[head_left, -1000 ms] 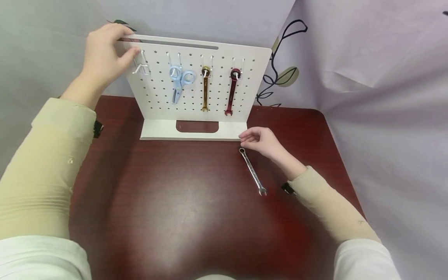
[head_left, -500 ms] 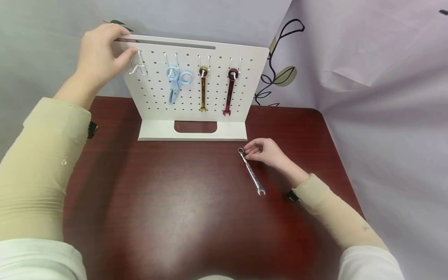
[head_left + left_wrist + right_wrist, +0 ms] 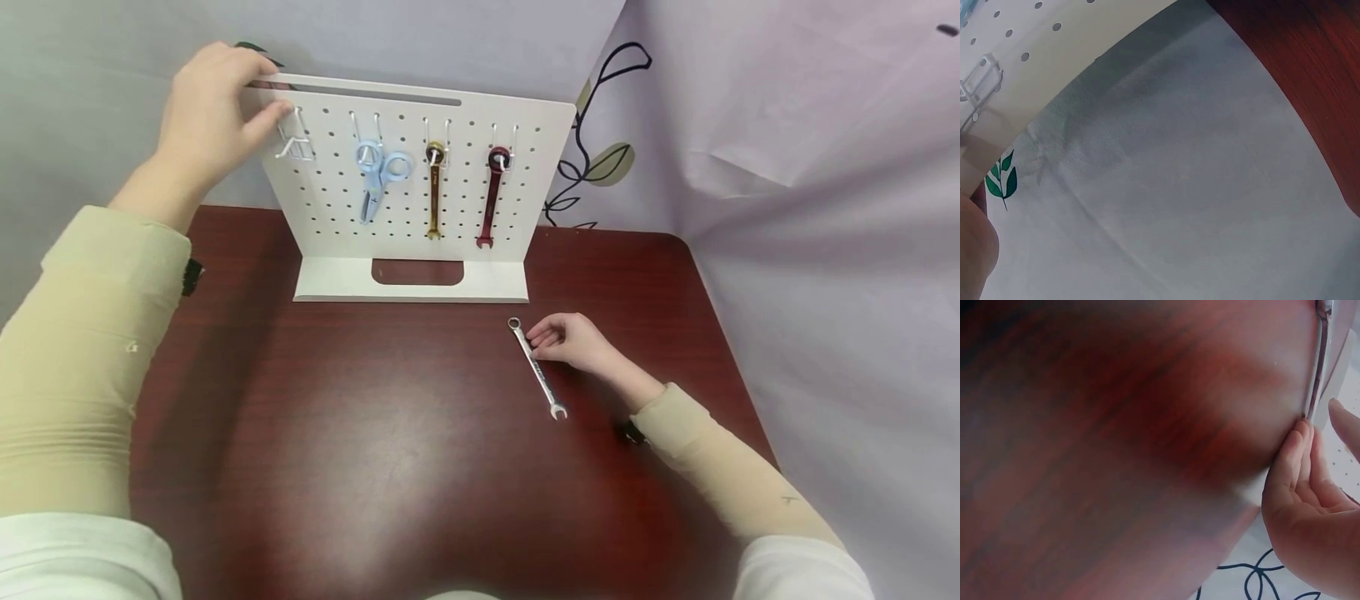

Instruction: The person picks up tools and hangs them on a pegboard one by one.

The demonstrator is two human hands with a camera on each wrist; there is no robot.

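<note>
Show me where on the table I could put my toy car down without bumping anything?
The wide bare stretch of the red table between the pegboard stand's base and the near edge, left of the silver wrench, is free. It is crowded by the right hand touching that wrench, and where the left hand grips the board's top corner.

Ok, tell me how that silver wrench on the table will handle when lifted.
The silver wrench looks rigid metal, so probably stiff and heavy for its size. It lies flat on the glossy table, so likely slides, not rolls. The right hand touches its shaft.
</note>
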